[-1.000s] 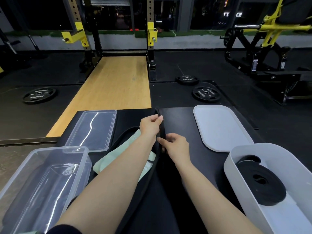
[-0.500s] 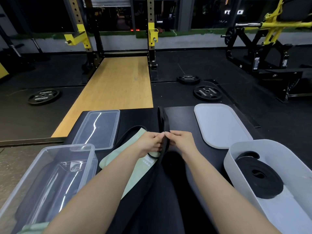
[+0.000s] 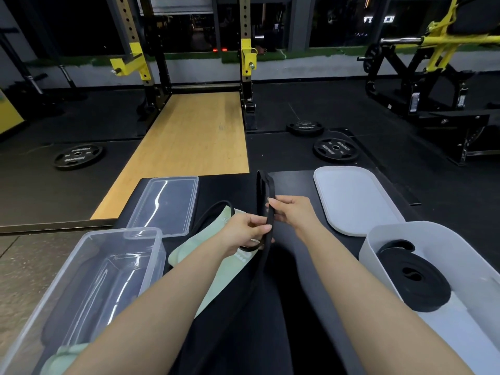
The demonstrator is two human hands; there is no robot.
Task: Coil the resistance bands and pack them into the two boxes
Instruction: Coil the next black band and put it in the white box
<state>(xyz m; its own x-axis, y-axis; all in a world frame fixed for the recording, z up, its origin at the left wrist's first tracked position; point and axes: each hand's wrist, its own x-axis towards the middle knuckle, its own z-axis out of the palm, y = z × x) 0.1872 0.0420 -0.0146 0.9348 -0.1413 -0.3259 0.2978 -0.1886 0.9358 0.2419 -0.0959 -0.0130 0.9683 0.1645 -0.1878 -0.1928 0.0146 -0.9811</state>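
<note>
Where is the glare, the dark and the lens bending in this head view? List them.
Head view: a bright white streak of glare runs down the clear plastic lid; fainter reflections line the clear plastic box. The black resistance band held by both hands nearly merges with the black bench top. Wide-angle distortion tilts the yellow-and-black rack uprights and stretches the forearms. The windows are dark.

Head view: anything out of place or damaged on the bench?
Nothing damaged or spilled. Both hands, left hand and right hand, pinch the black band, not yet coiled. One coiled band sits in the white box. Both lids, clear lid and white lid, lie flat beside the boxes.
</note>
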